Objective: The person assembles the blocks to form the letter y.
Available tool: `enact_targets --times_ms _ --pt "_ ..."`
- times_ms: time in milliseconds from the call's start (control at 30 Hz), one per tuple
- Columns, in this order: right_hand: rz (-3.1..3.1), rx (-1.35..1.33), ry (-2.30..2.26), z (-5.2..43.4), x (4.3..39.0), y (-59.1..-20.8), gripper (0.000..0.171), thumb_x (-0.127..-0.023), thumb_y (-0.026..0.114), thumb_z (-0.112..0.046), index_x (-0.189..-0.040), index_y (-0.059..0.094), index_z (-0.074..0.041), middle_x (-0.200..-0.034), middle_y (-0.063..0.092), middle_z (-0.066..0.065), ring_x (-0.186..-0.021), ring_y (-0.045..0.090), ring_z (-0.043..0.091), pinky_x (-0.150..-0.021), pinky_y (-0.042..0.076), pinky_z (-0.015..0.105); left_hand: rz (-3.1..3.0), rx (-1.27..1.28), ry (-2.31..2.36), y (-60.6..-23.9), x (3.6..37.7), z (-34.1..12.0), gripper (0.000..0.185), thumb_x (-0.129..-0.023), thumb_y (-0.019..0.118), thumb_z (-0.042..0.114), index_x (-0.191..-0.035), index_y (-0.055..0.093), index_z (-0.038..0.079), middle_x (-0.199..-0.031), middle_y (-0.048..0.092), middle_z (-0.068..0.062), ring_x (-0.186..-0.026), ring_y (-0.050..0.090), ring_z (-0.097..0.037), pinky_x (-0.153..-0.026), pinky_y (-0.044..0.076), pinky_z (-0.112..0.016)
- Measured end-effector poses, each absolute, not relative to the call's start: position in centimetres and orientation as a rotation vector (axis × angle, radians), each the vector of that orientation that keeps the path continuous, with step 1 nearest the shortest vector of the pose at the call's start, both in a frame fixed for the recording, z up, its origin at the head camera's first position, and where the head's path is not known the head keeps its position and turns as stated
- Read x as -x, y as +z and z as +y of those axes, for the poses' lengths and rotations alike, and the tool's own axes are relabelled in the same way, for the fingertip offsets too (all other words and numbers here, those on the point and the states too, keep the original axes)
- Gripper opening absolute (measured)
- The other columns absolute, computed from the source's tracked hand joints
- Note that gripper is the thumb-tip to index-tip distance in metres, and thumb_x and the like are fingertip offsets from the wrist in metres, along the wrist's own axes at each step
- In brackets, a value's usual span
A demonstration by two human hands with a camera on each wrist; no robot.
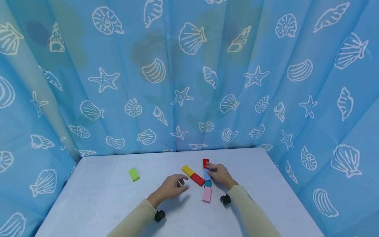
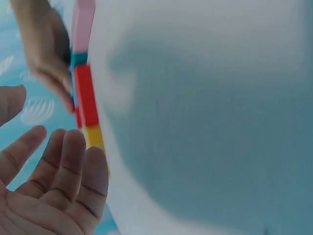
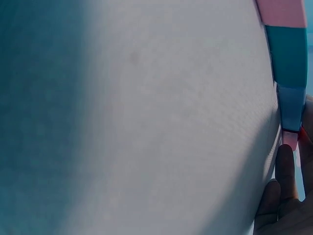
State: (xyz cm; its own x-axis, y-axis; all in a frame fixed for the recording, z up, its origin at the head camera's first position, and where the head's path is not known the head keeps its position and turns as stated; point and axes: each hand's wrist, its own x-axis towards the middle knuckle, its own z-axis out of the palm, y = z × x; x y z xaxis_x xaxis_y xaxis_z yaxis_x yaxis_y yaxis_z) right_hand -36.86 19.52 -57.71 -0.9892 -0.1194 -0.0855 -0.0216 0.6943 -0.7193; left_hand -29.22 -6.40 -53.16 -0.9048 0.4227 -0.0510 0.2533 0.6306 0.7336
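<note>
Our right hand pinches the far red block at the top of the block row on the table; our left hand hovers relaxed, fingers loose, near the yellow block.

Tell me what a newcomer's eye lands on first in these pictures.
First, the blue seashell-printed curtain walling in the white table. Then the cluster of coloured blocks near the table's middle: a yellow block, a red block and a pink block, with the right hand touching them. A lone green block lies apart, left of the open left hand.
</note>
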Motion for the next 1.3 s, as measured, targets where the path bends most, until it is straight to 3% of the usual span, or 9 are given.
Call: enact_targets --times_ms 233,567,933,1133,1300 --pt "2.770 0.108 -1.176 19.5 37.0 -57.4 0.039 -0.095 0.065 -0.017 -0.134 0.062 -0.017 -0.149 0.051 -0.001 -0.145 0.036 0.034 -0.113 0.036 0.054 2.799 -0.452 1.175 -52.2 30.9 -10.7 0.034 -0.093 0.069 0.023 -0.123 0.066 0.008 -0.106 0.067 -0.010 -0.088 0.059 -0.016 -0.080 0.054 -0.036" --pt "2.778 0.080 -1.159 19.4 36.9 -57.5 0.039 -0.096 0.065 -0.017 -0.134 0.062 -0.017 -0.149 0.051 0.000 -0.145 0.036 0.034 -0.113 0.036 0.054 3.028 -0.180 1.237 -52.1 32.4 -16.9 0.038 -0.089 0.073 0.020 -0.123 0.066 0.005 -0.113 0.065 -0.016 -0.099 0.063 -0.029 -0.087 0.054 -0.047" --pt "2.789 0.087 -1.147 19.7 37.2 -57.7 0.040 -0.095 0.065 -0.016 -0.135 0.061 -0.018 -0.149 0.051 0.001 -0.144 0.038 0.033 -0.111 0.039 0.052 3.026 0.137 1.249 -53.3 32.7 -20.3 0.046 -0.091 0.070 0.022 -0.130 0.059 0.001 -0.128 0.056 -0.026 -0.113 0.058 -0.041 -0.096 0.049 -0.054" --pt "2.785 0.109 -1.164 19.6 36.9 -57.7 0.040 -0.095 0.065 -0.015 -0.135 0.062 -0.017 -0.149 0.051 0.003 -0.144 0.038 0.034 -0.110 0.040 0.052 2.951 0.304 1.207 -54.7 32.5 -21.9 0.053 -0.090 0.070 0.021 -0.134 0.053 -0.003 -0.136 0.048 -0.032 -0.127 0.046 -0.047 -0.107 0.039 -0.059" --pt "2.792 0.125 -1.177 19.4 36.6 -57.9 0.040 -0.095 0.066 -0.015 -0.134 0.062 -0.017 -0.148 0.052 0.003 -0.143 0.039 0.035 -0.110 0.040 0.052 2.914 0.366 1.205 -55.4 32.1 -22.5 0.057 -0.089 0.070 0.017 -0.137 0.049 -0.004 -0.138 0.045 -0.033 -0.129 0.043 -0.049 -0.109 0.037 -0.059"
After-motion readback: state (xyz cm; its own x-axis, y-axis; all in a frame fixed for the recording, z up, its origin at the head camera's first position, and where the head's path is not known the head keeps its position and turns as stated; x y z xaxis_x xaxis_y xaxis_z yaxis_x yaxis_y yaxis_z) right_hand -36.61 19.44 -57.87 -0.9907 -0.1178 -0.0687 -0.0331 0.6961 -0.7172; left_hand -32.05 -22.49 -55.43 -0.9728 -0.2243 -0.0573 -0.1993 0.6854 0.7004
